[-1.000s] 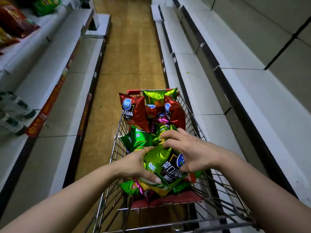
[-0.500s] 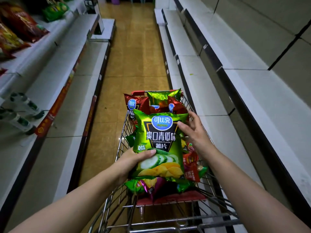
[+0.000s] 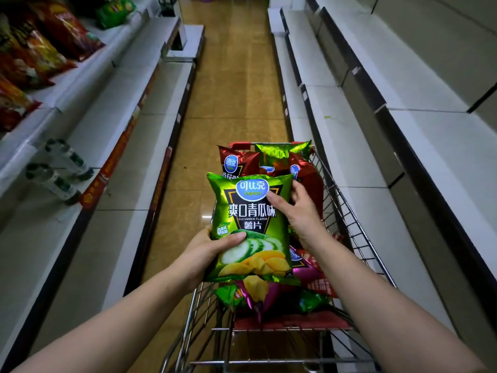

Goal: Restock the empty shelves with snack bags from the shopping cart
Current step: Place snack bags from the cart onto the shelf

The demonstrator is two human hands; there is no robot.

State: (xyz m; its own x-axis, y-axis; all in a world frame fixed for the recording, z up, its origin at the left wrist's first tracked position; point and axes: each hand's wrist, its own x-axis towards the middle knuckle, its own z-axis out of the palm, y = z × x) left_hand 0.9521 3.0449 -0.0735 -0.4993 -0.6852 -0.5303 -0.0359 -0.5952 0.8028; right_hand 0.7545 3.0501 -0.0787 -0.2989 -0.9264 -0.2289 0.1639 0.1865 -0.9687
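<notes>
A green cucumber-flavour chip bag (image 3: 250, 227) is held upright above the wire shopping cart (image 3: 347, 211), its front facing me. My left hand (image 3: 204, 254) grips its lower left edge, thumb across the front. My right hand (image 3: 298, 211) holds its upper right edge, thumb on the blue logo. Red chip bags (image 3: 236, 162) and another green bag (image 3: 282, 149) stand at the cart's far end. More green, purple and red bags (image 3: 258, 294) lie under the held one.
White bare shelves (image 3: 357, 162) run along the right of the aisle. On the left, upper shelves hold red and green snack bags (image 3: 61, 30), and two water bottles (image 3: 53, 181) lie on a lower shelf. A tan tiled floor (image 3: 234, 76) stretches ahead.
The green bag went from lying crumpled in the cart to held upright in both hands. My right hand slid from the top corner onto the bag's front. The bag shifted slightly left.
</notes>
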